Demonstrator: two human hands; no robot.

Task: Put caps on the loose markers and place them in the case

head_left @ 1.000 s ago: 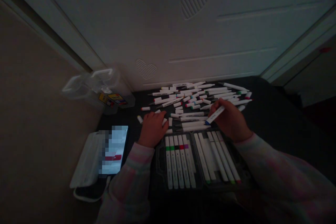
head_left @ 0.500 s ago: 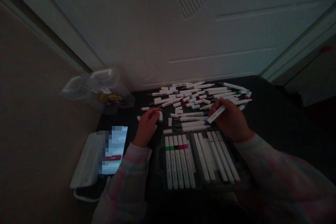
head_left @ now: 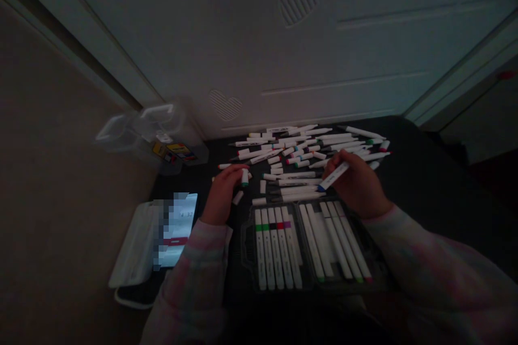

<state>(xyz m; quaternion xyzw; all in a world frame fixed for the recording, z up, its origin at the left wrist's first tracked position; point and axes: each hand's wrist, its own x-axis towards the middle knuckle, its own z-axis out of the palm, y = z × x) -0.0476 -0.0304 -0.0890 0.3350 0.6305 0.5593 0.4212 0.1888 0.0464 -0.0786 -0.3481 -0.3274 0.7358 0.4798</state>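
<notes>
The desk [head_left: 429, 172] runs back to a white panel [head_left: 299, 75], which bounds the far side. Its right edge slants away beyond the right hand [head_left: 358, 186], and a broad stretch of dark top lies on that side. On the left, two clear boxes [head_left: 174, 143] stand at the back corner and a phone [head_left: 182, 232] lies nearer, overlapping a white box [head_left: 131, 248]. A narrower dark strip shows between the phone and the case [head_left: 248, 245], with the left forearm reaching along it. Loose pens [head_left: 265, 157] and caps crowd the middle, from the panel almost to the case's back rim.

The two hands are well apart. The right is closed round a marker [head_left: 334, 177], held above the right end of the front pens. It is white, with small dark print along the barrel and a blue end tilted down and to the left. The left hand [head_left: 222, 191] pinches a cap [head_left: 245, 177] at its fingertips, left of the pile: short, white, roughly upright, green at the lower end.
</notes>
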